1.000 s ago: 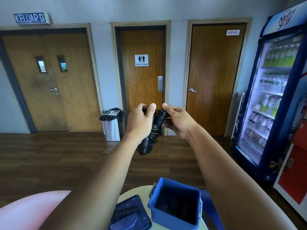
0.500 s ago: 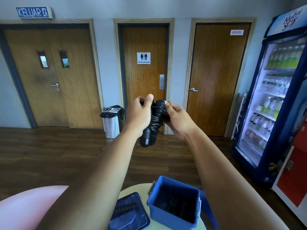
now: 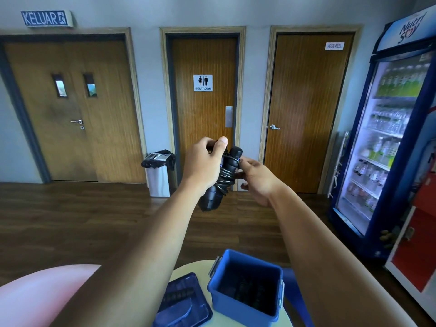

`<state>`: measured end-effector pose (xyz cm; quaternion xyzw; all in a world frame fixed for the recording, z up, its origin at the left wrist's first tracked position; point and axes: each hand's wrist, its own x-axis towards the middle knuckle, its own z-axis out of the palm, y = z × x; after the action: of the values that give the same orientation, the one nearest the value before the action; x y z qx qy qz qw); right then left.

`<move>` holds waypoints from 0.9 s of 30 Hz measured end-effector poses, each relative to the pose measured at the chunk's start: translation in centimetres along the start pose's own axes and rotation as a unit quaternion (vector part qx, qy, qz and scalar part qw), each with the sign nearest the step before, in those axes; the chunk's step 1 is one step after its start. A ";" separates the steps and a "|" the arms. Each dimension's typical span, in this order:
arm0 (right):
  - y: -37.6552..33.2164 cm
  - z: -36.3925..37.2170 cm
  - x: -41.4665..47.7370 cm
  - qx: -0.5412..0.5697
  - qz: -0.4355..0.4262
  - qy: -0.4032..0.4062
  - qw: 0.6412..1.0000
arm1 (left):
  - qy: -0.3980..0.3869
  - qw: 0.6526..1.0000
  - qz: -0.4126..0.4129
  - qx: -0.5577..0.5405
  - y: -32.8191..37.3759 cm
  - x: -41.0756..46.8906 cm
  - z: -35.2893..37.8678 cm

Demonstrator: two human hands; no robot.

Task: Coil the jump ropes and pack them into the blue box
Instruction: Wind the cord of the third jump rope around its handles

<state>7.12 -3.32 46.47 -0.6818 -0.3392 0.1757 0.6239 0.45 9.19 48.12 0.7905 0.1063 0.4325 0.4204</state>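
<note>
Jump rope (image 3: 220, 182): black, cord wound round its paired handles, held out in mid-air; long axis steep, top leaning right.
Left hand (image 3: 203, 165): wrapped round the bundle's upper part, carrying it.
Right hand (image 3: 257, 182): pinching the cord's side.
Blue box (image 3: 238, 309): open, below the bundle and nearer the body.

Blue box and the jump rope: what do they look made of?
Blue box: likely moulded hard plastic, smooth walls with slight sheen, grey clip latches. Jump rope: handles look matte black plastic or rubber; the thin cord wound round them is glossy, perhaps PVC or coated, unclear.
</note>
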 end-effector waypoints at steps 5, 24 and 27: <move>0.8 1.8 0.1 0.067 -0.096 0.100 0.988 | 0.002 0.996 -0.058 -0.068 0.4 0.2 0.0; 0.9 4.9 -0.1 0.141 -0.083 0.220 0.962 | -0.030 0.997 -0.054 -0.036 0.1 -2.7 1.3; 0.9 4.8 -0.1 0.141 -0.059 0.210 0.966 | -0.019 0.999 -0.035 -0.009 -0.2 -3.0 1.4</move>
<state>4.08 0.12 44.84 -0.5873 -0.2124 0.0375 0.7801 -0.19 6.95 45.78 0.7905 0.1222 0.4032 0.4445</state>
